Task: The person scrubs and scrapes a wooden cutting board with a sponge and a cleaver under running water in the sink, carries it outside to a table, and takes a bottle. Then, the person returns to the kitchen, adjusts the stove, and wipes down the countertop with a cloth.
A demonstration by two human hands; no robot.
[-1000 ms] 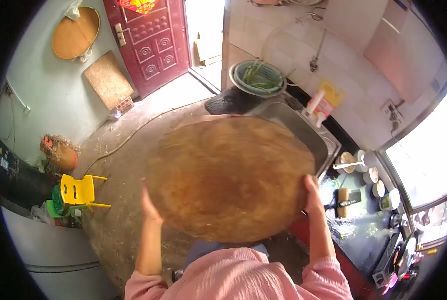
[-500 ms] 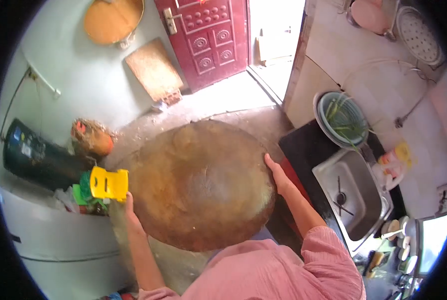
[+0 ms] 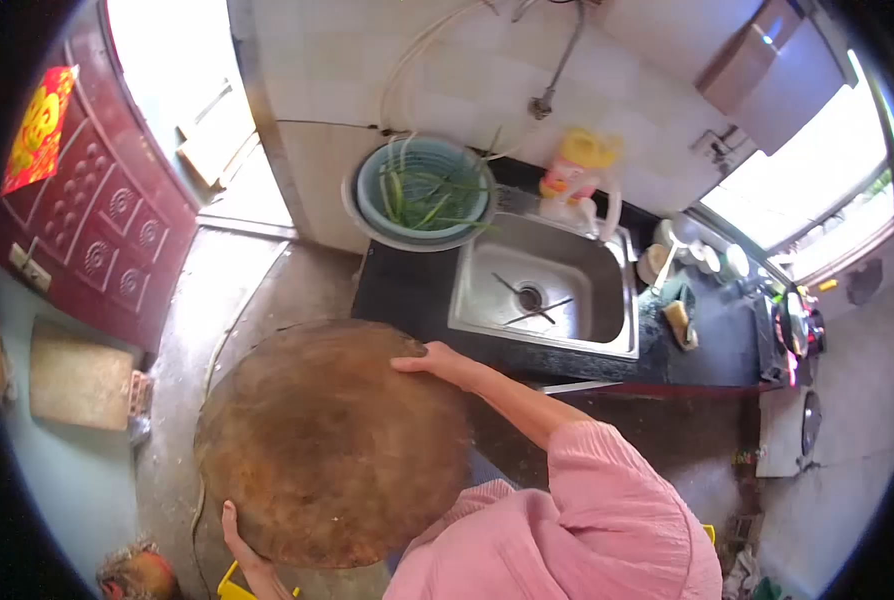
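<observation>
A large round brown board (image 3: 337,450) is held in front of the body, over the floor. My left hand (image 3: 239,535) grips its lower left edge, thumb on the top face and the other fingers hidden beneath. At the upper right edge my right hand (image 3: 442,364) holds the board the same way, its thumb lying on the surface. Just beyond the board is the black counter (image 3: 407,297) with a steel sink (image 3: 587,262). Green stalks lie in a blue-green basin (image 3: 367,190) at the counter's left end.
A yellow jug (image 3: 585,150) stands behind the sink. Bowls (image 3: 653,262) and a brush (image 3: 681,322) are on the counter to the right. The red door (image 3: 117,200) and a leaning rectangular board (image 3: 79,376) are at left. Part of a yellow chair (image 3: 235,583) shows at the bottom.
The view has swung right toward the counter and sink. The round board has moved with both hands from above the open floor to beside the counter, still gripped at its edges.
</observation>
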